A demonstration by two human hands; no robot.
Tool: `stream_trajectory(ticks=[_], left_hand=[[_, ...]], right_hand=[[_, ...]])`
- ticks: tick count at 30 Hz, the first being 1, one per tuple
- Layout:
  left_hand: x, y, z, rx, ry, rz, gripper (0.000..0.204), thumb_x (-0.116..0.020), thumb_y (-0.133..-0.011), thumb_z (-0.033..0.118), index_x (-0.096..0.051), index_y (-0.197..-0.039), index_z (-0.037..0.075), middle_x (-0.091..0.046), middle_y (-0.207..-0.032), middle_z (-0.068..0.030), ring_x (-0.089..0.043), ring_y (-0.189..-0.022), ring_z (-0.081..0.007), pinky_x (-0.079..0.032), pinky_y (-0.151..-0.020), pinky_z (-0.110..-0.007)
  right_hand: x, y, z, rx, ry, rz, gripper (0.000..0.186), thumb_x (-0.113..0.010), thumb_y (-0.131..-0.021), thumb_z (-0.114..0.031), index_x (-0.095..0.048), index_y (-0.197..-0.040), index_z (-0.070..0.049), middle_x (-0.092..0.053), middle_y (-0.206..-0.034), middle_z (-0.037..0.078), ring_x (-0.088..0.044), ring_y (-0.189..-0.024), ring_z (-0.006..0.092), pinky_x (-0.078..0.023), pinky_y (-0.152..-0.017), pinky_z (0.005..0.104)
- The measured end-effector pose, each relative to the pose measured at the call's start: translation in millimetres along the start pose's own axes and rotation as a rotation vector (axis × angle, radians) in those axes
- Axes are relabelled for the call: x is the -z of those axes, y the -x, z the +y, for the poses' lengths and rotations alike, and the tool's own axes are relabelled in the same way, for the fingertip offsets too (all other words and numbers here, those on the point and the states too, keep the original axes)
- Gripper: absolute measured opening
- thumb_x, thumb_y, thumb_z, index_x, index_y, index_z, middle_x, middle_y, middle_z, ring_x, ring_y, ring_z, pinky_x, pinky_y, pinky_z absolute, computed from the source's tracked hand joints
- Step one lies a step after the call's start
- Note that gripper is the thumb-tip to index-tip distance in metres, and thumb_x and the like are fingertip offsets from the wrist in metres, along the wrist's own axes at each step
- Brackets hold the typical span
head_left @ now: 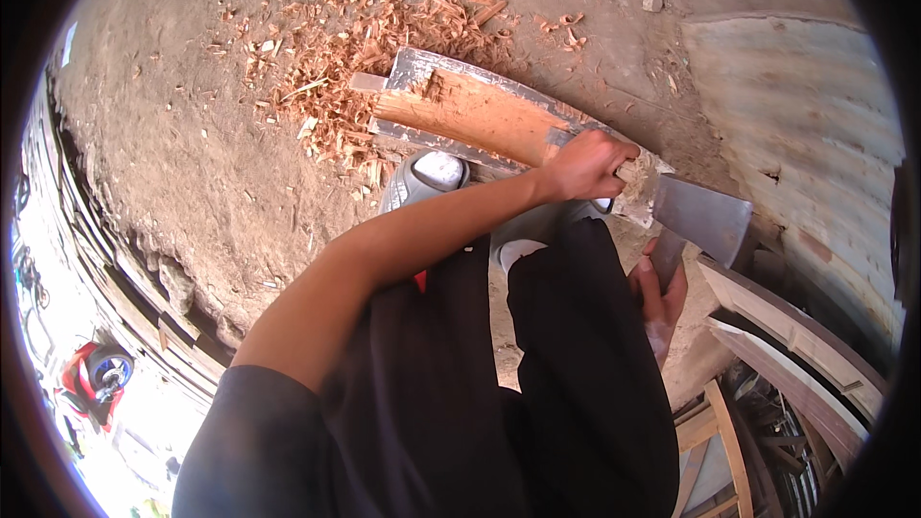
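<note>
A long wooden piece point(484, 113), hollowed to orange-brown wood between weathered grey edges, lies on the ground across my feet. My left hand point(587, 165) is closed over its right part, gripping a chisel. The chisel's flat grey blade point(559, 138) points left into the hollow, and its pale, frayed handle end point(629, 171) sticks out to the right of my fist. My right hand point(662, 290) is wrapped round the handle of a hatchet-like tool. That tool's broad grey head point(705, 218) is just right of the chisel's handle end; whether they touch, I cannot tell.
Wood shavings point(336, 67) lie heaped beyond the wooden piece on bare earth. My grey shoes point(427, 182) stand close against it. A corrugated metal sheet point(801, 125) rises at the right, above stacked boards point(791, 326). A red motorcycle point(91, 379) is at the far left.
</note>
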State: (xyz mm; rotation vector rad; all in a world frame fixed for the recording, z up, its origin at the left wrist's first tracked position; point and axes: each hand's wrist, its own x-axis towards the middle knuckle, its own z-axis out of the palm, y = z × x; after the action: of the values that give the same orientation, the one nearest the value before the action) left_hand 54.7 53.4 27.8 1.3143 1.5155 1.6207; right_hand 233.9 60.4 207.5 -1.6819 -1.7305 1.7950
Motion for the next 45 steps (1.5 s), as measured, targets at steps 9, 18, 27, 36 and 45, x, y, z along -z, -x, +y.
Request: stream_trajectory(ticks=[9,18,27,36,45], left_hand=[[-3,-1,3,0.061,-0.007,-0.063,0.021,-0.062,-0.059,0.006,-0.058,-0.079,-0.001,-0.059,-0.072,-0.0230,-0.060,-0.070,-0.0452,-0.047,-0.061,-0.050],[-1,3,-2,0.039,-0.041,-0.045,0.022,-0.063,-0.059,0.006,-0.059,-0.079,-0.001,-0.060,-0.072,-0.0234,-0.060,-0.070,-0.0456,-0.048,-0.062,-0.050],[-4,0,0,0.077,-0.041,-0.091,0.026,-0.064,-0.059,0.008,-0.061,-0.084,0.000,-0.060,-0.074,-0.0238,-0.062,-0.074,-0.0446,-0.049,-0.064,-0.051],[-2,-3,2,0.110,-0.090,-0.150,0.027,-0.066,-0.061,0.010,-0.062,-0.085,0.000,-0.062,-0.074,-0.0221,-0.062,-0.073,-0.0442,-0.051,-0.066,-0.050],[-6,-6,0,0.067,-0.105,-0.169,0.027,-0.069,-0.066,0.016,-0.062,-0.088,0.001,-0.063,-0.072,-0.0203,-0.065,-0.076,-0.0424,-0.053,-0.068,-0.049]], right_hand=[[-17,2,-9,0.007,-0.116,0.124,0.024,-0.063,-0.095,-0.013,-0.051,-0.113,-0.004,-0.046,-0.063,0.001,-0.042,-0.048,0.0081,-0.032,-0.044,0.0233],[-13,5,-18,-0.013,-0.058,0.171,0.025,-0.061,-0.096,-0.014,-0.051,-0.115,-0.002,-0.048,-0.066,0.002,-0.043,-0.050,0.0097,-0.035,-0.045,0.0237],[-2,2,-13,-0.015,-0.110,0.084,0.026,-0.061,-0.097,-0.017,-0.049,-0.117,-0.005,-0.047,-0.060,0.003,-0.045,-0.044,0.0109,-0.033,-0.040,0.0245],[9,-6,-6,-0.015,-0.065,0.052,0.029,-0.062,-0.097,-0.021,-0.049,-0.117,-0.003,-0.045,-0.060,0.003,-0.043,-0.041,0.0117,-0.036,-0.038,0.0253],[10,-12,6,-0.071,-0.050,0.069,0.026,-0.057,-0.099,-0.019,-0.048,-0.118,-0.003,-0.046,-0.062,0.003,-0.043,-0.040,0.0127,-0.036,-0.037,0.0277]])
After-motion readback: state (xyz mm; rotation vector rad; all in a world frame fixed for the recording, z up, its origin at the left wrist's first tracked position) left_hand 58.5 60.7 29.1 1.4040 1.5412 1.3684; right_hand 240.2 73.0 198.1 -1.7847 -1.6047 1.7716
